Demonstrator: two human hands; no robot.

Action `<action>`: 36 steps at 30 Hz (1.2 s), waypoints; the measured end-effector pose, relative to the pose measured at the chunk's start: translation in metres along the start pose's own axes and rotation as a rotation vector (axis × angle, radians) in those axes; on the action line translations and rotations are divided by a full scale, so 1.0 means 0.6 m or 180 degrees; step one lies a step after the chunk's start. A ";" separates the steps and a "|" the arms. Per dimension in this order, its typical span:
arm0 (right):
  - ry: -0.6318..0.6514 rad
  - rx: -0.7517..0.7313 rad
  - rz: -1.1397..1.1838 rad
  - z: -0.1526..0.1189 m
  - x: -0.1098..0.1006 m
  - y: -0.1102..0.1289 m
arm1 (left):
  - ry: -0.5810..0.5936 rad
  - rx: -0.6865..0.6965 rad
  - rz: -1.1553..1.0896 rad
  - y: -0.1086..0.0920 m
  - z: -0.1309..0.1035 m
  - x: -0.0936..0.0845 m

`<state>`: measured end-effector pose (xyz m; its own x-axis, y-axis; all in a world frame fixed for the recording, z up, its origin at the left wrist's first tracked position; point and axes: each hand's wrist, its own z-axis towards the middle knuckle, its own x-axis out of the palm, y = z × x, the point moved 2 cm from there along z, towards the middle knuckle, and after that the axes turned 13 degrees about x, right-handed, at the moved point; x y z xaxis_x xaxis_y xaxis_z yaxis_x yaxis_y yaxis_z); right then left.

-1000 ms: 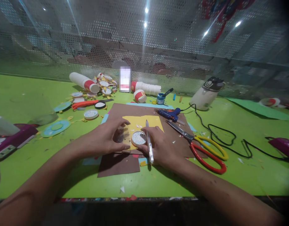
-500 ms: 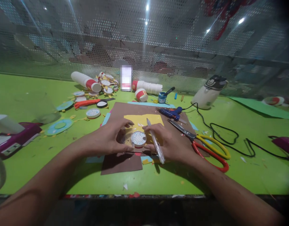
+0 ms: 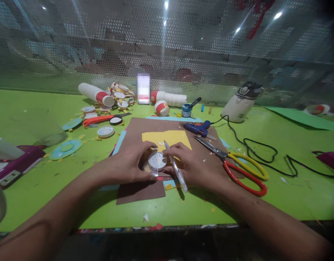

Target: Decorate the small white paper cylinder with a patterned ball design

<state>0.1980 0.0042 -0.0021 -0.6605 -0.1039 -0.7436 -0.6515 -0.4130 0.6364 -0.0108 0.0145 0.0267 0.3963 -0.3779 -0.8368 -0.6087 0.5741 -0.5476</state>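
Note:
My left hand curves its thumb and fingers around the edges of a clear, straight-edged plastic piece. This piece overlaps a small round white disc with a bluish printed pattern. At the disc's right side is my right hand, its fingers closed around a clear-barrelled pen and its fingertips at the disc's rim. The pen slants with its upper end away from me. Beneath the hands lie a yellow sheet and a larger brown sheet. The thumbs partly hide the disc's edges.
Scissors and a blue glue gun with a trailing black cord lie to the right. An orange-handled cutter, paper cups and decorated discs sit behind on the left. A phone stands at the back.
The clear plastic piece now overlaps the disc, where before it lay beside its left side. My hands have come slightly closer together. The pen remains in my right hand.

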 end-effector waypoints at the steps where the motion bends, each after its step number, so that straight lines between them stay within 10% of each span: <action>1: 0.0014 -0.0003 0.0022 0.000 -0.002 0.000 | 0.0009 0.0004 -0.0005 0.000 0.000 0.000; 36: -0.0227 -0.0072 -0.0265 -0.009 -0.001 -0.006 | 0.0078 0.0047 -0.0131 -0.012 0.000 0.001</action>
<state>0.2025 0.0008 -0.0050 -0.6299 -0.0040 -0.7767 -0.6971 -0.4379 0.5677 -0.0063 0.0103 0.0299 0.4037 -0.4190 -0.8133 -0.5819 0.5684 -0.5817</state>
